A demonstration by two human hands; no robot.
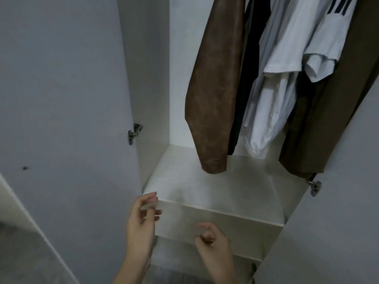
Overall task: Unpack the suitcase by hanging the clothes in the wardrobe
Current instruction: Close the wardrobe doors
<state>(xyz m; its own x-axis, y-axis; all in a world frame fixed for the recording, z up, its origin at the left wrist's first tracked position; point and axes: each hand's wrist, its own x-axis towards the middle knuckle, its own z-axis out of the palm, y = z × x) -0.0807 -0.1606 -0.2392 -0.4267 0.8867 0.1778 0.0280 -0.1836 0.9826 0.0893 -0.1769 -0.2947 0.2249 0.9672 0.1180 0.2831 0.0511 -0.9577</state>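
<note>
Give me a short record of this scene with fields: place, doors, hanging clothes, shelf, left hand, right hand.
place: open wardrobe, seen from above
doors: left door swung open, hinge showing
hanging clothes: brown jacket, black garment, white shirts, olive garment
shelf: white shelf below the clothes
left hand: left hand fingers relaxed, at the shelf's front left corner, holding nothing
right hand: right hand fingers loosely curled, holding nothing, in front of the panel under the shelf

Brown jacket, black and white clothes hang inside the open white wardrobe, possibly touching.
</note>
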